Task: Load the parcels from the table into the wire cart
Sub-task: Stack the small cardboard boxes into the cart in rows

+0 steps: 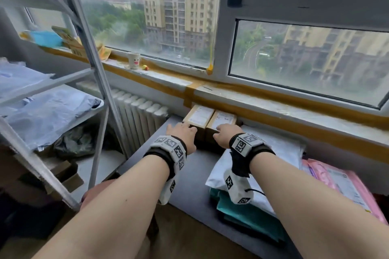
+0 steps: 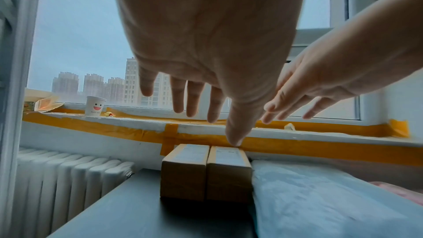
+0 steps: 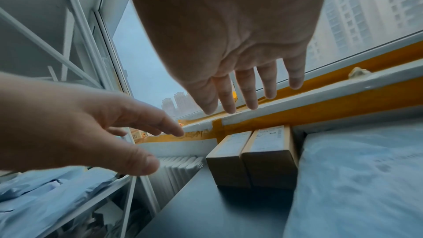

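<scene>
Here I see both hands reaching over the dark worktop (image 1: 189, 185) toward two brown boxes (image 1: 210, 119) that stand side by side, touching, at its far edge, right under the taped sill (image 1: 252, 99). Each box carries a white label on top. My left hand (image 1: 183, 132) hovers above the left box (image 2: 184, 166), fingers straight and spread, its grip released and holding nothing. My right hand (image 1: 224, 133) hovers above the right box (image 2: 228, 167) in the same way, fingers extended, grip also released. From the wrist views the fingertips sit above the boxes; I cannot tell whether any of them touch the cardboard.

Just right of the boxes lies a pale blue-white mailer (image 1: 280, 153), flat on the worktop. Under its near end a teal mailer (image 1: 242, 214) sticks out, and further right lies a pink mailer (image 1: 336, 183).

To the left stands the cart (image 1: 92, 48), a grey metal frame with shelves; light blue bags (image 1: 48, 111) already lie on them. A white radiator (image 1: 139, 118) sits between the cart and the worktop, below the sill. On the sill, far left, stands a paper cup (image 1: 133, 60) with a smiling face.
</scene>
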Motion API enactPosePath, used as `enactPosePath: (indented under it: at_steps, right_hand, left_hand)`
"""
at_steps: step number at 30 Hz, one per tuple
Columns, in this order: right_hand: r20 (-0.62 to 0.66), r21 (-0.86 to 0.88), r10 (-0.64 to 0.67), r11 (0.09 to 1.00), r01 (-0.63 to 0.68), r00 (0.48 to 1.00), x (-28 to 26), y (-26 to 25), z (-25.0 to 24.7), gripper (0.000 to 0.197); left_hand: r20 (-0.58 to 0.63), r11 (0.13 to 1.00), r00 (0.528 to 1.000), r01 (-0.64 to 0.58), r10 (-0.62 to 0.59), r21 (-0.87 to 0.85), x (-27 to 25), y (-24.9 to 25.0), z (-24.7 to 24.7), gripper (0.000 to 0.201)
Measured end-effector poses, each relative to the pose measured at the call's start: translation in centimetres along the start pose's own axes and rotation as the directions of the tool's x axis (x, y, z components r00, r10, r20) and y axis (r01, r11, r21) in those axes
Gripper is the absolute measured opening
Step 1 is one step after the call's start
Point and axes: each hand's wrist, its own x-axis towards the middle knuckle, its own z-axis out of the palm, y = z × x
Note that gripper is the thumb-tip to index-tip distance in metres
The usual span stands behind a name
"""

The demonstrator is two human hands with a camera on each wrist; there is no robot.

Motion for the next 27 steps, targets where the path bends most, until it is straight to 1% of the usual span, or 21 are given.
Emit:
enactPosePath:
  at_steps: [4, 6, 8, 12, 15, 18, 23, 25, 27]
  right_hand:
    - [0.004, -0.026, -0.018, 0.999, 0.019, 1.0, 5.7, -0.5, -1.4, 0.04]
    - [0.019, -0.023, -0.014, 1.0, 0.015, 1.0, 8.0, -0.8, -1.6, 0.04]
    - [0.046, -0.023, -0.001, 1.0, 0.002, 0.999, 10.1, -1.3, -1.5, 0.041]
    - [0.072, -0.018, 0.001, 1.0, 0.0, 0.997, 14.3, -2.1, -1.4, 0.037]
    - [0.079, 0.009, 0.042, 0.999, -0.042, 0.996, 16.8, -2.4, -1.4, 0.033]
    - [0.099, 0.042, 0.102, 0.993, -0.107, 0.99, 19.2, -2.7, -1.1, 0.031]
    - [0.133, 0.091, 0.192, 0.975, -0.205, 0.972, 23.1, -3.2, -0.7, 0.038]
    - [0.141, 0.1, 0.223, 0.966, -0.238, 0.964, 24.5, -3.5, -0.5, 0.039]
    - [0.151, 0.111, 0.25, 0.957, -0.268, 0.956, 25.7, -3.7, 0.0, 0.032]
  left_hand:
    - [-0.041, 0.999, 0.999, 0.031, -0.031, -0.019, 6.1, -2.3, -0.8, 0.048]
    - [-0.036, 0.998, 0.998, 0.057, -0.058, -0.026, 8.3, -3.3, -0.7, 0.049]
    - [-0.039, 0.997, 0.996, 0.08, -0.081, -0.022, 10.3, -4.4, -0.4, 0.045]
    - [-0.031, 0.995, 0.995, 0.091, -0.092, -0.027, 14.6, -6.6, -0.1, 0.045]
    - [-0.018, 0.998, 0.998, 0.057, -0.057, -0.036, 18.0, -7.7, -0.1, 0.048]
    - [0.006, 0.999, 1.0, -0.011, 0.011, -0.034, 21.3, -8.8, -0.3, 0.05]
    - [0.031, 0.993, 0.995, -0.098, 0.1, -0.061, 26.4, -10.4, 0.1, 0.05]
    - [0.068, 0.988, 0.988, -0.132, 0.138, -0.082, 27.9, -10.8, 0.8, 0.049]
    - [0.109, 0.981, 0.978, -0.167, 0.177, -0.098, 29.2, -11.0, 1.7, 0.051]
